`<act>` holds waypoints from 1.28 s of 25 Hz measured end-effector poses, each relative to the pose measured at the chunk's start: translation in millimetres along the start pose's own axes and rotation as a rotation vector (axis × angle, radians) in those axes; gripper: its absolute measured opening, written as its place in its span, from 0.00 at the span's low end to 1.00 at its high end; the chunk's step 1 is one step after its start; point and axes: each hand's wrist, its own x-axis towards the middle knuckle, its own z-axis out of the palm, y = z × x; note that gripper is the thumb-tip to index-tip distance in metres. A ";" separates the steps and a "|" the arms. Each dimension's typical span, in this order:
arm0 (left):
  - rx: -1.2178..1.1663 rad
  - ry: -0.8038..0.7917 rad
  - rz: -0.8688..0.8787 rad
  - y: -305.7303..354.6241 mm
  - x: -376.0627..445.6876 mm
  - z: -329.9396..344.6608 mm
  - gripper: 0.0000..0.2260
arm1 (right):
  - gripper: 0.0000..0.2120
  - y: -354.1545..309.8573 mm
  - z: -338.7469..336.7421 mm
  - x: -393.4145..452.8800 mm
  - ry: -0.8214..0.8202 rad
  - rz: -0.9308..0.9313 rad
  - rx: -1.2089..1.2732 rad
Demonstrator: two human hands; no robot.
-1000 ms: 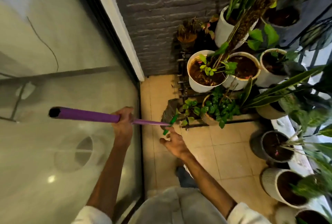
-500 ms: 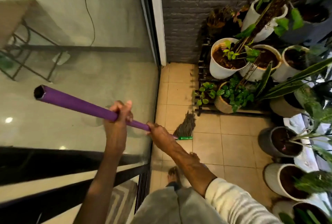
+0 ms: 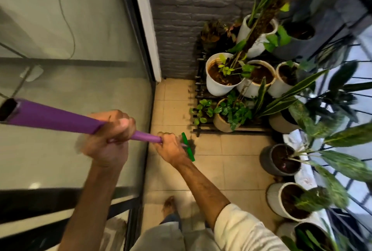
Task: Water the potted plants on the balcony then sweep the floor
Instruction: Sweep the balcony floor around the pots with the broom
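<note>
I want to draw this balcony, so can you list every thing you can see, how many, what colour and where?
broom handle: one, purple, across the left, gripped by both hands
broom head: one, green, on the floor past the right hand
white pots: five or so, right side
grey pot: one, right floor
plant rack: one, black, under the far pots
floor tiles: beige, middle
glass door: one, left
brick wall: grey, far end
left hand: grips the handle
right hand: grips lower down
bare foot: one, bottom middle

free: tiled floor [image 3: 173, 99] strip | blocked: plant rack [image 3: 198, 89] right, glass door [image 3: 80, 89] left
</note>
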 end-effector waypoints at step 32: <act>0.396 0.235 -0.369 -81.0 23.3 -3.2 0.21 | 0.14 72.7 -8.2 31.2 -0.225 0.177 -0.175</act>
